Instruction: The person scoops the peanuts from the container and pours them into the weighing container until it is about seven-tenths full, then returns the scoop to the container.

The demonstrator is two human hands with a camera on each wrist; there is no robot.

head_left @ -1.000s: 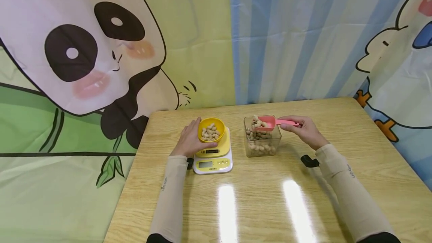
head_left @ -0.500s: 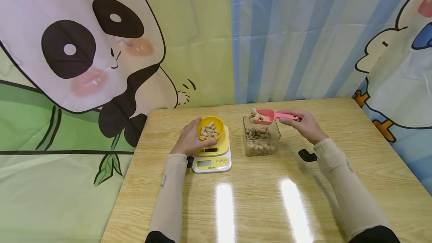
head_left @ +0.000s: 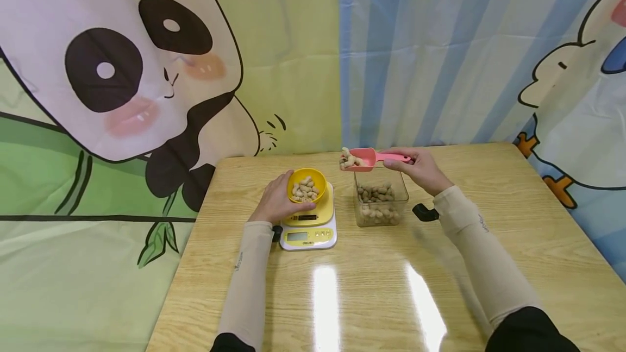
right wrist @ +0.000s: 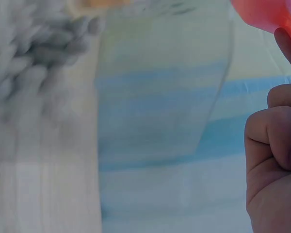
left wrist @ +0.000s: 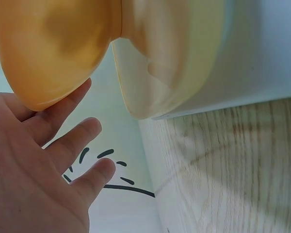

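Observation:
My right hand grips a pink scoop by its handle, and several unshelled peanuts lie in the scoop. It hangs above the back left of a clear square container, which has more peanuts inside. The right wrist view shows curled fingers below the scoop. With thumb and fingers spread round its left side, my left hand holds a yellow bowl containing peanuts. The bowl sits on a yellow-and-white kitchen scale. In the left wrist view, fingertips touch the bowl's outer side.
A wooden table bears everything. Behind it hangs a cartoon-printed curtain, close to the table's back edge. The container stands to the right of the scale, with a gap between them. A dark wrist mount juts from the right sleeve.
My right hand has lifted the scoop of peanuts out of the container and carried it up and left. The left hand has stayed at the bowl.

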